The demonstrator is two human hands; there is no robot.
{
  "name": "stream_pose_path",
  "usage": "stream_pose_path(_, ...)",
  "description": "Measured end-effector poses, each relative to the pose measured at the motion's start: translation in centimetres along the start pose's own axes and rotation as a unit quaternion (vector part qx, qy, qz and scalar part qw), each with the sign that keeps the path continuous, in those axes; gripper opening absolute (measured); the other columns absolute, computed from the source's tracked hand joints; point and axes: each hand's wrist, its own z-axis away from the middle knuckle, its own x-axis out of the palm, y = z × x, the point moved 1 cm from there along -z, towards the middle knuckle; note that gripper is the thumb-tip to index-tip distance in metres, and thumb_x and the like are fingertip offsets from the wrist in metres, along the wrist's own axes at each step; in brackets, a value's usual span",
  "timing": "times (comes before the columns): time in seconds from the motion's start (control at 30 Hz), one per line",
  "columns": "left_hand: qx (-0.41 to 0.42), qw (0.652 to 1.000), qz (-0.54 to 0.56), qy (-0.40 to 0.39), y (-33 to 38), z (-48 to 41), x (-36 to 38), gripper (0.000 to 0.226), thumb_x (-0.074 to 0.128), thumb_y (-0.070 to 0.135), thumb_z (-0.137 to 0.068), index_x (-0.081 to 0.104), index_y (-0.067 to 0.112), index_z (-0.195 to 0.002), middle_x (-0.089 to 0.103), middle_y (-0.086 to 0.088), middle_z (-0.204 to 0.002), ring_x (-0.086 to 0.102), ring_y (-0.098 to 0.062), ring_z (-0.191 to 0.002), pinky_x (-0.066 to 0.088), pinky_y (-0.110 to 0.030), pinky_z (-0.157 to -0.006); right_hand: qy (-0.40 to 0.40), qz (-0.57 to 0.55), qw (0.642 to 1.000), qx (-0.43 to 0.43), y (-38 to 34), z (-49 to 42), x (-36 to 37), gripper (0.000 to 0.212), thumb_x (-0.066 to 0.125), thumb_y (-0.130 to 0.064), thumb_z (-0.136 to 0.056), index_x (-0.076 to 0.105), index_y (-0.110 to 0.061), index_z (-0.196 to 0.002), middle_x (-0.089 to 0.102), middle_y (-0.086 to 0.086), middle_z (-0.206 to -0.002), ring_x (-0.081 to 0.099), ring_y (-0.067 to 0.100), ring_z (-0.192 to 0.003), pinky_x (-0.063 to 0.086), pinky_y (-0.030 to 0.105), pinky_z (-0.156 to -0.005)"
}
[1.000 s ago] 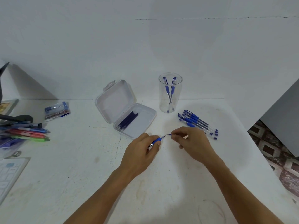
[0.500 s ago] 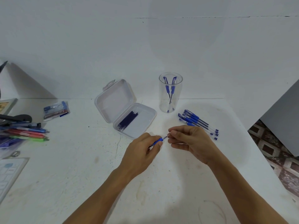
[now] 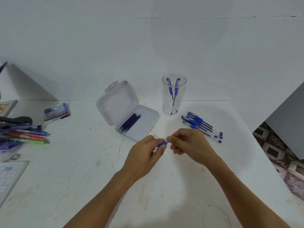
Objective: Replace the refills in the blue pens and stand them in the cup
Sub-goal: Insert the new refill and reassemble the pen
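Left hand (image 3: 144, 153) grips a blue pen (image 3: 162, 144), right hand (image 3: 189, 142) pinches its tip, near the open refill case (image 3: 131, 116).

L forearm (image 3: 102, 199) & R forearm (image 3: 238, 195) angle in from bottom edge, hands meeting mid-frame. L hand (image 3: 144, 153), knuckles up, grips a blue-grip clear plastic pen (image 3: 162, 143). R hand (image 3: 189, 143) pinches its metal tip w/ thumb & forefinger, other fingers curled.

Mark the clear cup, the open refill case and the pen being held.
clear cup (image 3: 182, 99), head view, on its bare right wall.
refill case (image 3: 144, 124), head view, on the bare floor of its tray.
held pen (image 3: 162, 143), head view, on its blue grip.
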Motion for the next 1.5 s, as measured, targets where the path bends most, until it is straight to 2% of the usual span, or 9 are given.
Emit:
stream_pose_path(0.13,-0.002,1.000,0.006,-0.004,-0.1,0.0,0.0,0.043,0.043,0.051,-0.096,0.065,0.021,-0.120,0.057,0.013,-0.087,0.055,-0.007,-0.073,0.050,-0.020,-0.065,-0.023,0.054,0.998,0.015,-0.2,-0.1,-0.2,0.029,0.061,-0.045,-0.089,0.070,-0.021,-0.103,0.075,-0.002,-0.085,0.073,0.013,-0.066,0.059,0.022,-0.063)
stream_pose_path(0.27,0.001,1.000,0.002,-0.005,0.0,0.0,-0.1,0.043,0.043,0.050,-0.097,0.065,0.021,-0.120,0.058,0.013,-0.088,0.055,-0.007,-0.074,0.049,-0.020,-0.065,-0.054,-0.013,0.998,-0.012,-0.3,0.1,-0.9,0.015,0.068,-0.022,-0.091,0.072,-0.011,-0.102,0.076,0.006,-0.082,0.074,0.020,-0.072,0.062,0.029,-0.070)
stream_pose_path(0.43,0.015,1.000,0.007,-0.005,0.2,-0.1,-0.1,0.040,0.042,0.047,-0.098,0.065,0.021,-0.119,0.055,0.015,-0.086,0.054,-0.006,-0.074,0.048,-0.019,-0.064,-0.029,0.088,0.995,0.031,-0.6,0.0,-0.1,0.054,0.048,-0.062,-0.083,0.072,-0.014,-0.087,0.074,0.000,-0.072,0.069,0.014,-0.059,0.058,0.023,-0.059)
stream_pose_path(0.6,0.018,1.000,0.000,-0.010,0.4,-0.2,-0.3,0.037,0.044,0.045,-0.099,0.066,0.022,-0.119,0.053,0.016,-0.084,0.052,-0.005,-0.073,0.045,-0.018,-0.063,-0.053,0.003,0.998,-0.015,-0.5,0.3,-1.2,0.017,0.066,-0.030,-0.092,0.071,-0.015,-0.098,0.075,0.003,-0.081,0.073,0.020,-0.067,0.060,0.028,-0.063)
stream_pose_path(0.77,0.025,1.000,0.004,-0.009,0.8,-0.2,-0.4,0.036,0.045,0.042,-0.098,0.067,0.021,-0.117,0.049,0.019,-0.081,0.050,-0.003,-0.070,0.037,-0.011,-0.062,-0.003,0.109,0.994,0.033,-0.7,0.0,-0.4,0.058,0.045,-0.067,-0.081,0.069,-0.015,-0.076,0.071,0.000,-0.063,0.066,0.011,-0.051,0.055,0.023,-0.055)
stream_pose_path(0.93,0.023,1.000,0.001,-0.010,0.4,-0.1,-0.4,0.035,0.045,0.043,-0.099,0.066,0.023,-0.118,0.051,0.017,-0.083,0.052,-0.005,-0.073,0.045,-0.017,-0.062,-0.068,0.006,0.998,-0.018,-0.6,0.3,-1.5,0.015,0.069,-0.028,-0.090,0.070,-0.016,-0.098,0.075,0.003,-0.081,0.074,0.018,-0.071,0.062,0.030,-0.067)
stream_pose_path(1.1,0.030,0.999,0.011,-0.012,0.7,-0.2,-0.4,0.031,0.046,0.040,-0.100,0.066,0.023,-0.117,0.053,0.016,-0.082,0.053,-0.007,-0.073,0.047,-0.022,-0.062,-0.026,0.091,0.995,0.011,-0.7,0.2,-0.9,0.047,0.054,-0.057,-0.086,0.072,-0.013,-0.084,0.074,0.001,-0.070,0.072,0.016,-0.061,0.061,0.029,-0.064)
stream_pose_path(1.27,0.033,0.999,0.011,-0.020,0.6,-0.2,-0.4,0.031,0.046,0.041,-0.100,0.066,0.024,-0.117,0.051,0.016,-0.082,0.053,-0.007,-0.074,0.046,-0.022,-0.062,-0.065,0.023,0.997,-0.029,-0.4,0.2,-1.4,0.015,0.068,-0.025,-0.091,0.072,-0.014,-0.099,0.076,0.003,-0.082,0.075,0.017,-0.074,0.063,0.033,-0.072)
stream_pose_path(1.5,0.028,0.998,0.046,-0.034,0.5,-0.2,-0.4,0.025,0.047,0.036,-0.101,0.067,0.026,-0.113,0.057,0.011,-0.078,0.055,-0.011,-0.074,0.047,-0.026,-0.064,-0.044,0.059,0.996,-0.048,0.0,0.2,-1.0,0.015,0.066,-0.028,-0.091,0.073,-0.016,-0.095,0.075,0.001,-0.080,0.074,0.015,-0.069,0.061,0.026,-0.066)
